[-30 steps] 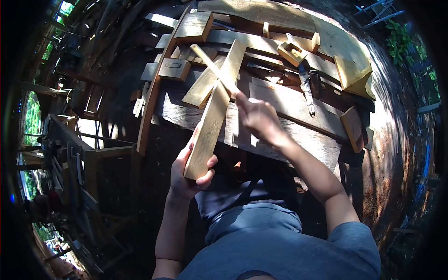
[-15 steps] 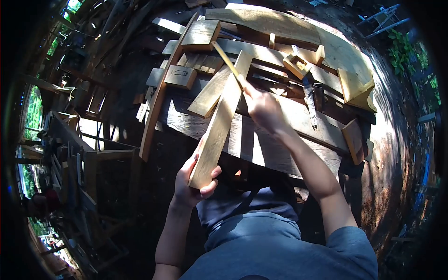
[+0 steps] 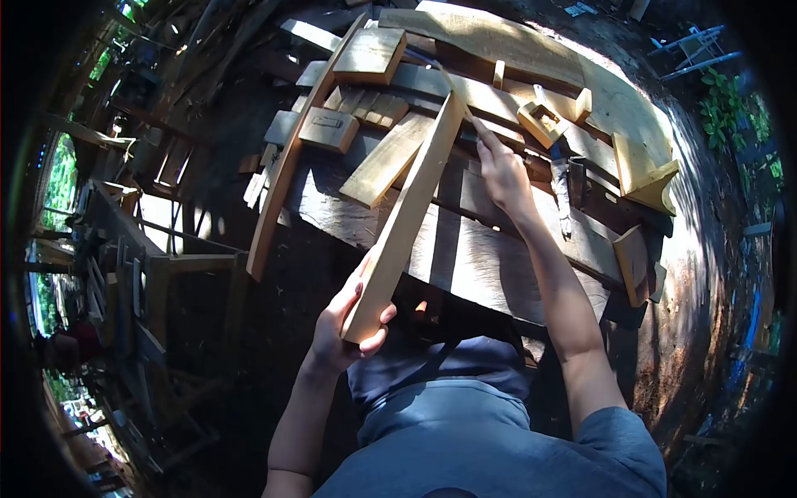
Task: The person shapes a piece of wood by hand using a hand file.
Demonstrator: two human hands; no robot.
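Board (image 3: 407, 220) fills the grip of my left hand (image 3: 336, 332), my fingers and thumb closed round its lower end, just off the near edge of the workbench (image 3: 465, 257); its upper end slants out over the workbench. My right hand (image 3: 504, 176), above the workbench, pinches a thin strip (image 3: 452, 81) beside that upper end; whether they touch, I cannot tell. At the workbench's left lies a slotted block (image 3: 329, 129), and toward its right a hollowed block (image 3: 543, 124).

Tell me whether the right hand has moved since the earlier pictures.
Yes: the right hand has moved forward, away from the body and closer to the hollow wooden block.
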